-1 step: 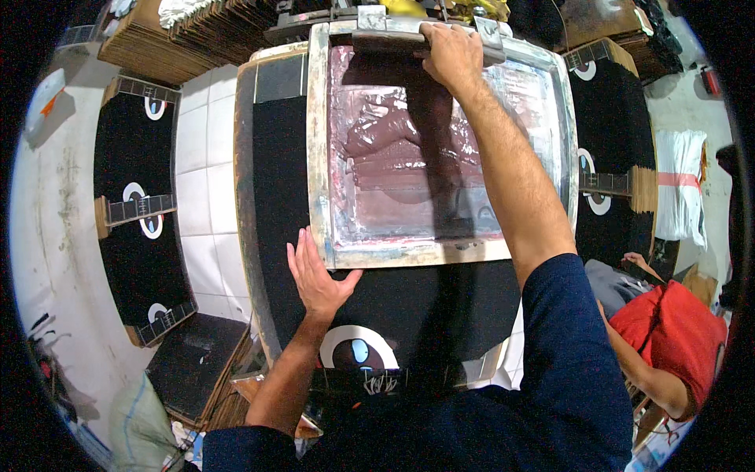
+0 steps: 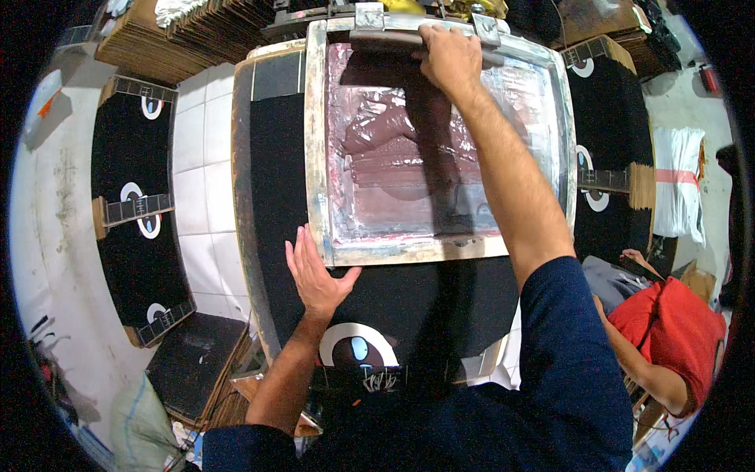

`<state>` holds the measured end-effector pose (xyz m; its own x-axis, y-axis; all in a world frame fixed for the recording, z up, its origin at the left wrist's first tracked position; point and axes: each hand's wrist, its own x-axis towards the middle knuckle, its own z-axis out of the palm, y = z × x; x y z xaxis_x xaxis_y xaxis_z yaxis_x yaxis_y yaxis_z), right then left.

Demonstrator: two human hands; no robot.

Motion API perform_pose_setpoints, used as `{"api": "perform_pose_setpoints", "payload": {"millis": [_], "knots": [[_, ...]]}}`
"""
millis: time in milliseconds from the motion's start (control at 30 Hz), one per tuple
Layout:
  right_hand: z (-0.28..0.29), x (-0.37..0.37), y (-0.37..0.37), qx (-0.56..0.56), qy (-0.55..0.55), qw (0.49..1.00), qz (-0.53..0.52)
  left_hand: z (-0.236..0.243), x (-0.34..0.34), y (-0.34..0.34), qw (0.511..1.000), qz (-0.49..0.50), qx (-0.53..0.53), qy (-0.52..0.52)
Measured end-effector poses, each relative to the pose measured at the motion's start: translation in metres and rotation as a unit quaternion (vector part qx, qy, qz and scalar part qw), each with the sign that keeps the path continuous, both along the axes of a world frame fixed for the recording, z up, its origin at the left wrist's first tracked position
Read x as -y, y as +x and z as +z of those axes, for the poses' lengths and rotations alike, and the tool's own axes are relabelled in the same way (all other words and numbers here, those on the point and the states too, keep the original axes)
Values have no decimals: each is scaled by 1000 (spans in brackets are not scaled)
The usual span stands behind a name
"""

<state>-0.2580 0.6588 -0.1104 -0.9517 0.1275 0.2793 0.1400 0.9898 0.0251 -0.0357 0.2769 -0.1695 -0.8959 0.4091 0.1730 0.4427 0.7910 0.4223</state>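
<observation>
A printing screen [image 2: 317,149] with a worn, pale, paint-stained frame lies over a black fabric panel [image 2: 279,173]. Brownish-mauve wet ink [image 2: 381,134] is spread in thick folds across its mesh. At the far end of the screen, my right hand [image 2: 454,59] is closed around a long squeegee [image 2: 385,41]; its fingertips are partly hidden. My left hand [image 2: 318,279] touches the screen's near left corner, fingers stretched along the outer side and thumb by the near edge. Closer to me, a printed white-and-brown eye shape [image 2: 336,337] shows on the black fabric.
Metal clamps [image 2: 370,17] sit at the screen's far edge. More black printed panels [image 2: 130,267] lie on the left and right. Cardboard stacks [image 2: 149,47] stand at the far left. A person in a red shirt [image 2: 668,338] is close on my right.
</observation>
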Motion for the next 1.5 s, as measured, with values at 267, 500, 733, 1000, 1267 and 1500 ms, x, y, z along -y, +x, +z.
{"api": "perform_pose_setpoints", "payload": {"millis": [267,500,733,1000,1267,1500], "knots": [[12,53,118,59,-30,997,25,-1,-3,-6,1000,0,-1,7],[9,0,-11,-11,11,1000,19,0,-2,-6,1000,2,12,21],[-1,20,36,9,45,998,42,-2,-3,-5,1000,6,20,21],[-1,71,153,13,-32,999,35,-2,-1,-5,1000,-8,4,4],[9,66,146,45,-37,997,41,-4,0,-7,993,23,43,106],[27,51,121,15,-63,998,23,20,-9,-4,948,91,178,250]]}}
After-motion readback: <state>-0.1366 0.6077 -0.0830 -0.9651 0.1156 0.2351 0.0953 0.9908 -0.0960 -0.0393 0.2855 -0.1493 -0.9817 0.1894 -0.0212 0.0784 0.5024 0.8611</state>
